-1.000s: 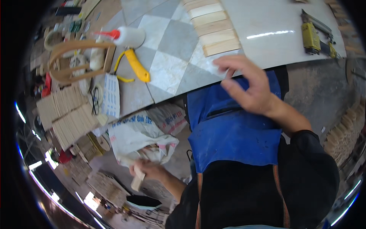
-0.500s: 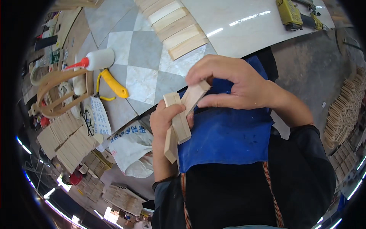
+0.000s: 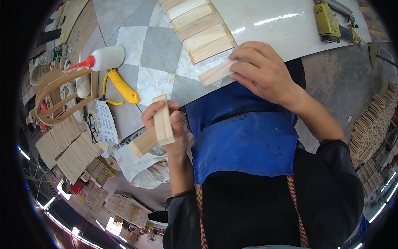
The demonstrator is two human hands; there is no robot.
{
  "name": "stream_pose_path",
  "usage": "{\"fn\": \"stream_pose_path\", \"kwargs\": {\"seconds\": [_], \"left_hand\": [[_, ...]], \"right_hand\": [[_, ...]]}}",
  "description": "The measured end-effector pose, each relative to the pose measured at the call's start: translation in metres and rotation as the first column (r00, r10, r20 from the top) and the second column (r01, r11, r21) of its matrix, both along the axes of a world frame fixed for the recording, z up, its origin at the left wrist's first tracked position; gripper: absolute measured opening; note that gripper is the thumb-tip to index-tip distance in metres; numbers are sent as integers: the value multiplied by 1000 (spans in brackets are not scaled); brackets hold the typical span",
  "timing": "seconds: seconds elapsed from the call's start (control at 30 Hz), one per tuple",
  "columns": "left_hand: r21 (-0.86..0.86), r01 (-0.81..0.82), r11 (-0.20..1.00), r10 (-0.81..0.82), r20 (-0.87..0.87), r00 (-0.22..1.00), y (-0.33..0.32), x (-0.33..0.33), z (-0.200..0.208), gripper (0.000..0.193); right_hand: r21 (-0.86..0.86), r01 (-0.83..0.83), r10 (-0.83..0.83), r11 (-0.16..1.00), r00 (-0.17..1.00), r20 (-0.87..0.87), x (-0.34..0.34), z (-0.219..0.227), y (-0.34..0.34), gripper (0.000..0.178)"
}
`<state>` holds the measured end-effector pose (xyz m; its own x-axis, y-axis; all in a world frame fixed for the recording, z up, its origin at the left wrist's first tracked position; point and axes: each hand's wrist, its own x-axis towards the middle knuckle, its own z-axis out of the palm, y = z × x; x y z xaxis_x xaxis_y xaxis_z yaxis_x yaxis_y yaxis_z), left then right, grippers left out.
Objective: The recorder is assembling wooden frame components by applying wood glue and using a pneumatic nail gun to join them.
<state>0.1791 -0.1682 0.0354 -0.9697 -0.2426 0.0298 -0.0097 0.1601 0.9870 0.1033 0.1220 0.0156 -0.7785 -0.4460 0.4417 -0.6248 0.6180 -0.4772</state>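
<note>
My left hand (image 3: 176, 124) is closed round two short wooden blocks left of the blue apron. One block (image 3: 163, 122) stands upright under the thumb and fingers; the other block (image 3: 144, 142) slants down to the left behind it. Over the table's near edge, my right hand (image 3: 263, 72) pinches one end of another wooden block (image 3: 216, 73), whose free end points left and down. Just beyond it, a row of similar pale blocks (image 3: 209, 50) lies side by side on the table.
On the table's left are a white glue bottle (image 3: 108, 58) with a red nozzle, yellow-handled pliers (image 3: 123, 87), a curved wooden frame (image 3: 43, 99) and glasses (image 3: 93, 128). A yellow nail gun (image 3: 327, 23) lies far right. Stacked wood pieces (image 3: 66, 145) stand at left; wooden parts (image 3: 371, 124) are piled at right.
My hands have moved apart. The right one has drawn a block away from the left hand's blocks, up toward the row; the left has shifted left with the other two.
</note>
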Motion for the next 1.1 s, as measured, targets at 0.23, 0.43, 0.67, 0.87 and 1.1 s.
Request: {"fn": "stream_pose_path", "kwargs": {"seconds": [0.23, 0.43, 0.67, 0.87, 1.1], "left_hand": [[114, 157, 981, -168, 95, 981, 25, 6, -1, 43], [316, 272, 909, -351, 230, 907, 44, -2, 14, 43], [673, 279, 685, -580, 272, 768, 42, -16, 3, 46], [888, 227, 400, -637, 91, 766, 41, -19, -12, 48], [869, 254, 425, -630, 83, 772, 48, -22, -4, 52]], "right_hand": [[7, 97, -98, 995, 995, 23, -6, -6, -4, 15], [-22, 96, -95, 995, 995, 13, -7, -4, -6, 19], [-363, 9, 106, 932, 949, 296, 17, 29, -11, 29], [-595, 118, 381, 795, 667, 641, 25, 26, -13, 39], [-557, 80, 347, 826, 707, 617, 24, 20, -8, 43]]}}
